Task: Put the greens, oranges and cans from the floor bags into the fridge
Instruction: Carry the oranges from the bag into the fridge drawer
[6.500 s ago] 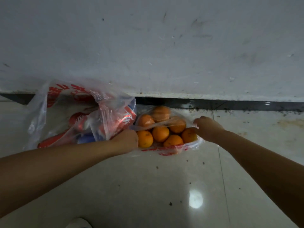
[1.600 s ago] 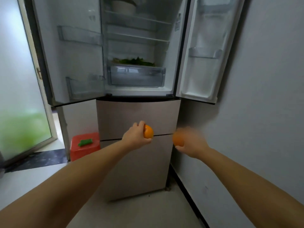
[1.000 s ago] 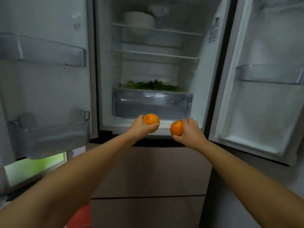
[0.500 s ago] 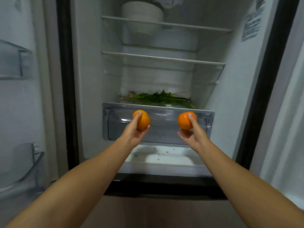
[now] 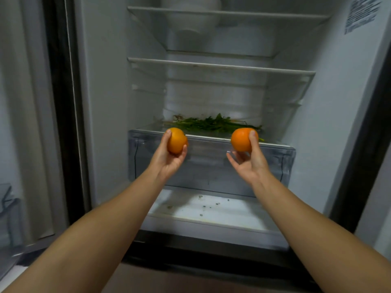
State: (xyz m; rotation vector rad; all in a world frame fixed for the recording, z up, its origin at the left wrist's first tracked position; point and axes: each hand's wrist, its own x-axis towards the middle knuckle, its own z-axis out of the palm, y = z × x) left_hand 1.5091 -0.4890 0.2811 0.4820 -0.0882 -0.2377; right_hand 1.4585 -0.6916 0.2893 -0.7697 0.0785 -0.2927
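I face the open fridge (image 5: 101, 102). My left hand (image 5: 167, 159) holds an orange (image 5: 176, 140) in front of the left part of the clear crisper drawer (image 5: 211, 163). My right hand (image 5: 250, 163) grips a second orange (image 5: 241, 139) between thumb and fingers, level with the drawer's top edge on the right. A bunch of greens (image 5: 211, 124) lies on the shelf over the drawer, just behind both oranges. No cans or bags are in view.
Two glass shelves (image 5: 220, 66) sit above the greens; a white bowl (image 5: 190, 9) stands on the top one. The fridge floor (image 5: 211, 208) below the drawer carries small crumbs. The left door (image 5: 25, 123) stands open, with a door bin at the lower left.
I have come from the floor bags to the fridge with an orange in each hand. Both hands have risen from below the drawer to its top edge.
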